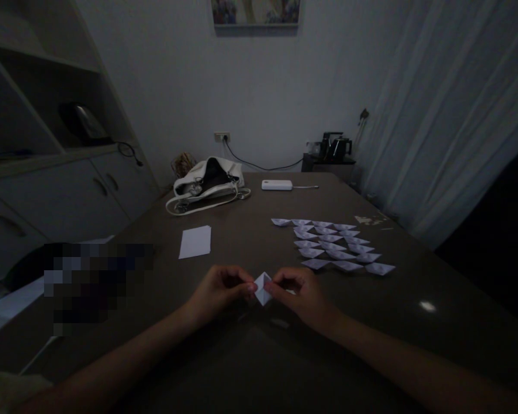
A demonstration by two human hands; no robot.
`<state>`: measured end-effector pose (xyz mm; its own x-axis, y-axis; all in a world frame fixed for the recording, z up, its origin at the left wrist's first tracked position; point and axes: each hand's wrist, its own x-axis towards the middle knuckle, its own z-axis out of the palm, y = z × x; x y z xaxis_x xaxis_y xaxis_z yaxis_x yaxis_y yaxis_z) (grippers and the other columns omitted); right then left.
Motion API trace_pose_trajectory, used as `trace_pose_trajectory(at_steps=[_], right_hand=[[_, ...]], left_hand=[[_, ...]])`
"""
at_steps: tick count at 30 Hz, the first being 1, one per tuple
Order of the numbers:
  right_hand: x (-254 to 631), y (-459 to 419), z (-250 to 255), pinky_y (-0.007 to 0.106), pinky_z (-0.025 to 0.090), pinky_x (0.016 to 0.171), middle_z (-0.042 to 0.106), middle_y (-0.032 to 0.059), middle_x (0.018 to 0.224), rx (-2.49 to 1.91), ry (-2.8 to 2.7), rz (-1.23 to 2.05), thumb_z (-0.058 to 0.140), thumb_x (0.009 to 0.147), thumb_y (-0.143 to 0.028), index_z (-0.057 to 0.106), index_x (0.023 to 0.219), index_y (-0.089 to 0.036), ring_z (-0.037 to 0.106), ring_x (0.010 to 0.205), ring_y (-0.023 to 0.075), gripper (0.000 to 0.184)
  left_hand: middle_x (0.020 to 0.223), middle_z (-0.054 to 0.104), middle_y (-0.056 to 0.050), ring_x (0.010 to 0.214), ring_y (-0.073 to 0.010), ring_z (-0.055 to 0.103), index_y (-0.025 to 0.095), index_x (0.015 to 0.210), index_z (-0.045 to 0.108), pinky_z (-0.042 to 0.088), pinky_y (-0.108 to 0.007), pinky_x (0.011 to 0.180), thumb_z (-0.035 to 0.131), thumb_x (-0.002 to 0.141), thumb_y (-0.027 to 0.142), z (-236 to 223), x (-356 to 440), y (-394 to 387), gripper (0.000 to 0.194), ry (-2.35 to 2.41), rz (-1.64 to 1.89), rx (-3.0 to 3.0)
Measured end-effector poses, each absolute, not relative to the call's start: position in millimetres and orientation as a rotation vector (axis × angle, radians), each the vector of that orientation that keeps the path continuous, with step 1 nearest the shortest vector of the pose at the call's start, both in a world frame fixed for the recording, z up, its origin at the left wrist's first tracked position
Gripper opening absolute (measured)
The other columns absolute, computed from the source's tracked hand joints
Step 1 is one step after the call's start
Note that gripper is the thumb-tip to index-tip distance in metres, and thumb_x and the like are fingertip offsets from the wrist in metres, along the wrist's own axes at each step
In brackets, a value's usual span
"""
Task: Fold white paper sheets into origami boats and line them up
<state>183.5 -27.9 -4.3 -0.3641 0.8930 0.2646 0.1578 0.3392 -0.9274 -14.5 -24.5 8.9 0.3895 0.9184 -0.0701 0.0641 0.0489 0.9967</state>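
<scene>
Between my two hands is a small piece of folded white paper, diamond-shaped with a crease down its middle. My left hand pinches its left corner between thumb and fingertips. On the opposite corner, my right hand is closed in the same way, its thumb lying over the paper's front. Several folded paper boats stand in rows on the table beyond my right hand. A stack of white paper sheets lies ahead of my left hand.
On the brown table, a white handbag sits at the back left, with a white power bank and short cable to its right. Paper scraps lie near the right edge. Blurred items and papers occupy the left side.
</scene>
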Motion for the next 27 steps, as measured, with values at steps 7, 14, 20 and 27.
trace_pose_trajectory(at_steps=[7,14,20,27], right_hand=[[182.5,-27.9,-5.3,0.022,0.038,0.052,0.057,-0.001,0.059,-0.916,-1.725,1.136,0.064,0.079,-0.036,0.061,0.063,-0.016,0.05,0.054,0.01,0.025],[182.4,-27.2,-5.5,0.021,0.039,0.051,0.058,-0.0007,0.058,-0.904,-1.726,1.076,0.063,0.079,-0.031,0.062,0.064,-0.015,0.051,0.053,0.0096,0.022],[184.0,-25.4,-6.9,0.02,0.039,0.052,0.059,-0.0004,0.06,-0.913,-1.75,1.034,0.064,0.079,-0.03,0.063,0.065,-0.015,0.052,0.055,0.0099,0.02],[184.1,-27.8,-4.8,0.021,0.04,0.053,0.06,-0.0003,0.06,-0.925,-1.745,0.986,0.064,0.078,-0.028,0.063,0.064,-0.015,0.054,0.055,0.0106,0.019]], left_hand=[[0.064,0.067,0.0,0.057,-0.0103,0.06,0.012,0.076,0.066,0.047,-0.022,0.057,0.079,0.066,0.029,10.0,-10.9,-25.5,0.024,0.927,0.904,1.313],[0.066,0.066,0.001,0.059,-0.0103,0.062,0.011,0.08,0.062,0.049,-0.021,0.058,0.079,0.066,0.025,11.4,-11.2,-23.8,0.026,0.963,0.898,1.282],[0.08,0.069,-0.003,0.072,-0.0139,0.064,0.011,0.086,0.065,0.049,-0.024,0.067,0.073,0.073,0.027,14.1,-12.3,-27.5,0.022,0.971,0.847,1.424],[0.068,0.066,0.0,0.063,-0.0122,0.061,0.012,0.078,0.065,0.046,-0.021,0.059,0.07,0.074,0.028,14.8,-13.9,-25.0,0.017,1.073,0.795,1.532]])
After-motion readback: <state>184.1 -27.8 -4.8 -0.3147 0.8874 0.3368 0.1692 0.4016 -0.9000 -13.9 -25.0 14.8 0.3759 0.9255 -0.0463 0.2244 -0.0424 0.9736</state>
